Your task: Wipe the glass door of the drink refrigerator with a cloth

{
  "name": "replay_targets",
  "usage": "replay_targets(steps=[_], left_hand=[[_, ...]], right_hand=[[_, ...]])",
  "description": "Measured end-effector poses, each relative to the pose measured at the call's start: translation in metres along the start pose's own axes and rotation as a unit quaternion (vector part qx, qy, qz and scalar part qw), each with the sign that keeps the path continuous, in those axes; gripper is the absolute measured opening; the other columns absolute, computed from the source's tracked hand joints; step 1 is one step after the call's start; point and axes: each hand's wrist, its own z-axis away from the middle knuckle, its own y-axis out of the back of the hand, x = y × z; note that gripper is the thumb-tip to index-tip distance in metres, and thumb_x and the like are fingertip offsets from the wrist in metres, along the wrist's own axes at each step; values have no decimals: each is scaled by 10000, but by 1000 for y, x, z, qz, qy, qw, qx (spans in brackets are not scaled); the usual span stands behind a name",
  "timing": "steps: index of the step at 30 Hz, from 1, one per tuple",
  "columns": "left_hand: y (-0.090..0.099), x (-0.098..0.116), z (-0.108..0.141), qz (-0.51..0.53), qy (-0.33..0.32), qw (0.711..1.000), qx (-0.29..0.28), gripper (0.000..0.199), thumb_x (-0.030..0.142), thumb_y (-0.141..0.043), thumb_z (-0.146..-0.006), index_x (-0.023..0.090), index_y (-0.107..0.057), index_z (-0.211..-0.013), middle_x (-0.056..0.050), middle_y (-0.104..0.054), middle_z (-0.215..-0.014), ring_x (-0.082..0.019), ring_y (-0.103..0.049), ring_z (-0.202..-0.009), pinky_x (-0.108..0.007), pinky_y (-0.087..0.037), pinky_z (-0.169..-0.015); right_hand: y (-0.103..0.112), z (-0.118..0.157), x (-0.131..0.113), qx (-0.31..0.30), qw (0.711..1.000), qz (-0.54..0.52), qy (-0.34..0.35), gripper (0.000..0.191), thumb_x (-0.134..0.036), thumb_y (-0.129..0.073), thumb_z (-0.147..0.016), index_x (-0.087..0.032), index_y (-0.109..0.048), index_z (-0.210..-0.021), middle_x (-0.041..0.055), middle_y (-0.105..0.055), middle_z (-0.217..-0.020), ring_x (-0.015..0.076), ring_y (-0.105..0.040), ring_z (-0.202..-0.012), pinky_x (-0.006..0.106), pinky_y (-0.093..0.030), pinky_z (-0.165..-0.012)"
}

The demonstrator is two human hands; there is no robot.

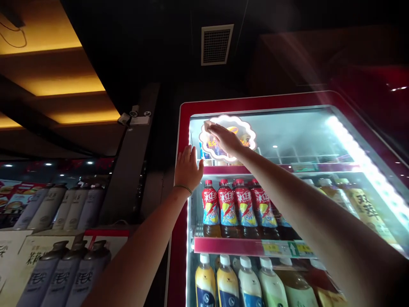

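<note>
My left hand (pixel 188 168) rests with its fingers up and flat against the red frame at the left edge of a drinks fridge (pixel 183 140). My right hand (pixel 225 138) reaches across to the upper left of the glass door, over a glowing scalloped sign (pixel 249 128). Under its fingertips, pressed to the glass, is a small tan piece that looks like folded cloth (pixel 208 125). Most of this piece is hidden by the fingers. Behind the glass, below both hands, stand red-capped tea bottles (pixel 210 202).
A lower shelf holds several white-capped bottles (pixel 206 279). To the left, boxes (pixel 47 243) stand with grey bottles (pixel 59 273) in front and others on top. A dark pillar (pixel 131 162) with an emergency light (pixel 139 120) rises beside the fridge. Overhead is a ceiling vent (pixel 217 44).
</note>
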Motion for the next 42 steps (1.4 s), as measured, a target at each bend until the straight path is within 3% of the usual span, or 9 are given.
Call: replay_targets(steps=[4, 9, 15, 19, 22, 26, 31, 36, 42], left_hand=[[-1, -2, -1, -5, 35, 999, 32, 573, 309, -414, -1032, 17, -446, -1524, -233, -461, -1616, -332, -399, -1546, -493, -321, -1303], [-3, -4, 1, 11, 39, 997, 59, 547, 273, -435, -1016, 61, -459, -1519, -220, -502, -1589, -341, -420, -1534, -530, -353, -1285], [-3, -5, 1, 6, 21, 999, 48, 546, 240, -434, -1015, -17, -467, -1495, -260, -487, -1585, -358, -426, -1526, -500, -347, -1295], [-1, -5, 0, 11, 13, 999, 39, 544, 243, -437, -1018, -4, -461, -1502, -257, -486, -1587, -348, -432, -1525, -499, -359, -1290], [-1, -4, 2, 25, -9, 999, 44, 506, 221, -417, -1020, 58, -484, -1494, -218, -519, -1574, -322, -439, -1525, -513, -370, -1284], [-3, -2, 4, 37, -54, 997, 35, 493, 193, -391, -1020, 85, -503, -1488, -188, -555, -1549, -298, -469, -1506, -507, -373, -1282], [-2, -2, 3, 38, -66, 997, 33, 475, 218, -406, -1022, 108, -531, -1467, -176, -586, -1513, -299, -515, -1460, -509, -404, -1257], [1, -1, 2, 31, -69, 997, 34, 463, 214, -416, -1017, 85, -543, -1443, -192, -608, -1472, -306, -538, -1425, -496, -419, -1239], [3, 10, 2, 32, -26, 999, 23, 445, 191, -419, -996, 128, -550, -1417, -178, -644, -1414, -302, -574, -1387, -551, -408, -1235]], right_hand=[[-16, -32, -23, -8, 1000, -6, -29, 572, -120, -377, -1010, -307, -586, -1508, -28, -532, -1602, 261, -431, -1543, 530, -379, -1302], [-11, -12, -28, -62, 997, -21, 49, 577, -114, -403, -996, -354, -596, -1484, -78, -526, -1603, 231, -482, -1509, 504, -407, -1284], [-5, -25, -14, 1, 999, -14, -52, 557, -127, -369, -1016, -309, -596, -1492, -47, -510, -1619, 258, -449, -1531, 532, -394, -1286], [-22, -18, -27, -59, 997, -28, 38, 623, -69, -380, -983, -355, -581, -1499, -93, -510, -1614, 219, -417, -1550, 508, -354, -1317], [-2, 14, -1, -56, 997, -16, 42, 639, -85, -396, -969, -359, -556, -1523, -90, -479, -1637, 241, -419, -1550, 523, -383, -1305], [32, 27, 42, -4, 998, 17, -57, 623, -133, -371, -977, -331, -544, -1542, -49, -492, -1634, 285, -438, -1537, 574, -475, -1237], [10, 6, 20, -11, 999, -16, -32, 637, -139, -337, -1005, -406, -503, -1559, -107, -509, -1612, 226, -370, -1576, 543, -340, -1326], [17, 40, 23, -58, 997, -21, 54, 578, -209, -350, -1034, -371, -502, -1569, -99, -460, -1649, 217, -385, -1568, 480, -330, -1339], [30, 13, 30, -20, 998, 16, -63, 541, -280, -330, -1055, -320, -532, -1556, -49, -466, -1650, 276, -377, -1572, 563, -332, -1324]])
